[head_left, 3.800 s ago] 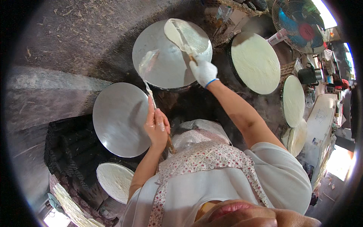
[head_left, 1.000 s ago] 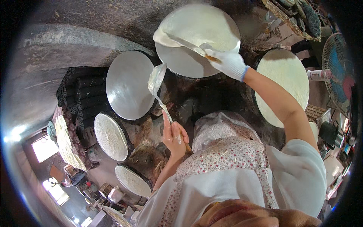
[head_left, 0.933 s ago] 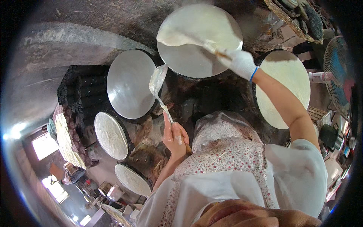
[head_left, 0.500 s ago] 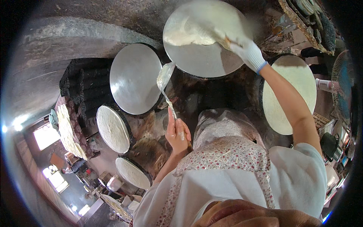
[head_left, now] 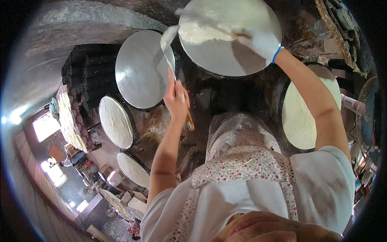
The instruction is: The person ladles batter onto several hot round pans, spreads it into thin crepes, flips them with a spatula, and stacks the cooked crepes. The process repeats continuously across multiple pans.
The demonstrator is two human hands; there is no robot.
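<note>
My left hand is closed round the handle of a metal ladle with pale batter on it. The ladle is raised over the gap between a bare round griddle on the left and a larger griddle at the far middle. Over that larger griddle, my right hand, in a white knitted glove with a blue cuff, grips a wooden-handled batter spreader. The spreader's long blade is blurred and reaches leftward. Pale batter covers part of the plate's far side.
Two batter-covered griddles stand at the left, and another griddle with a pale layer stands under my right forearm. A fan is at the far right. Dark stacked blocks line the left wall.
My left hand has moved up and away from my body, taking the ladle farther out. The spreader has swept leftward across the far griddle, and the batter patch there looks smaller.
</note>
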